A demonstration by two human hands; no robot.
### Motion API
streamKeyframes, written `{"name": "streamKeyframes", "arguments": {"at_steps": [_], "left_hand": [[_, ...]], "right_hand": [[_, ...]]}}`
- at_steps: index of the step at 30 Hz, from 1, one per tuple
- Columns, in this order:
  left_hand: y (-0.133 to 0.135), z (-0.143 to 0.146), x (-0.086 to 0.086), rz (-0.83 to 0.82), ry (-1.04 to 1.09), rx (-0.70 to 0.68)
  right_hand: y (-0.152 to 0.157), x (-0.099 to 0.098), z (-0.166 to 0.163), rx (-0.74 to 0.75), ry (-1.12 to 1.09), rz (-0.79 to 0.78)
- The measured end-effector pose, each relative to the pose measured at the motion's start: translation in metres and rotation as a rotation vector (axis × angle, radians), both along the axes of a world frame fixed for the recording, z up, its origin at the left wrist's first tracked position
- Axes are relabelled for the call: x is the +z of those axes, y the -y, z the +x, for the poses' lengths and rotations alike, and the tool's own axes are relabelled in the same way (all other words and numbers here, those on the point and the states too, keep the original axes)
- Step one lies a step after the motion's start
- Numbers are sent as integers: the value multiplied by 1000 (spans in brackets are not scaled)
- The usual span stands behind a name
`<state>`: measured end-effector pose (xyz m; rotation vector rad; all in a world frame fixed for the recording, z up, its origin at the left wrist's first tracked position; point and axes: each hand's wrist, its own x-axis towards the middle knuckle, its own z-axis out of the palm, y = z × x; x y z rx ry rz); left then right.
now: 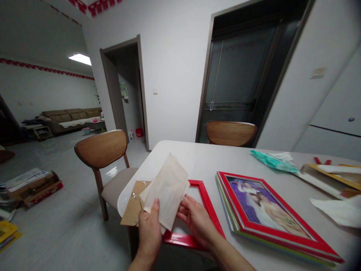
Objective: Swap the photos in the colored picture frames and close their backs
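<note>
A few thin off-white sheets of paper [169, 188] are held up above the table's near edge. My left hand [150, 229] is closed on their lower left part, thumb on top. At their right edge, the fingers of my right hand [196, 218] are curled in and pinch the paper. Beneath lies a red picture frame [210, 210], partly covered by the sheets and my right hand. To the left, a brown backing board [130, 210] with small metal clips lies partly under the paper. A stack of picture frames [270, 210] sits to the right, a red one with a photo on top.
The white table [197, 154] also bears a green-and-white plastic wrapper [276, 161], an open cardboard package [332, 177] and a crumpled white sheet [338, 210]. Wooden chairs stand at the left [103, 148] and far side [231, 132]. A cardboard box [36, 192] lies on the floor.
</note>
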<state>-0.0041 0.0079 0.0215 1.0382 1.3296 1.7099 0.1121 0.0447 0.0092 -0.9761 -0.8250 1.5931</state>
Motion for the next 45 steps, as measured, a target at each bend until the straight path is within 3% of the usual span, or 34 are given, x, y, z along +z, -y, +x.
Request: {"name": "streamKeyframes", "arguments": {"at_steps": [3, 7, 16, 24, 33, 38, 41, 45], "left_hand": [[1, 9, -6, 0, 78, -138], [-3, 3, -11, -36, 48, -230], [9, 2, -26, -33, -783, -309], [9, 1, -29, 9, -1032, -403], [11, 4, -24, 42, -1153, -473], [13, -31, -28, 46, -1122, -392], [11, -66, -30, -82, -1166, -310], [3, -100, -40, -237, -1295, -166]], "right_hand": [[-5, 5, 13, -106, -68, 93], [-14, 12, 43, -143, 104, 53], [-30, -6, 69, -94, 462, 61], [-47, -14, 61, -99, 1097, 322], [-40, -12, 72, -98, 1534, 341], [-36, -9, 62, -106, 1648, 454], [-37, -5, 55, -115, 1705, 546], [-32, -5, 40, 7, 1721, 587]]}}
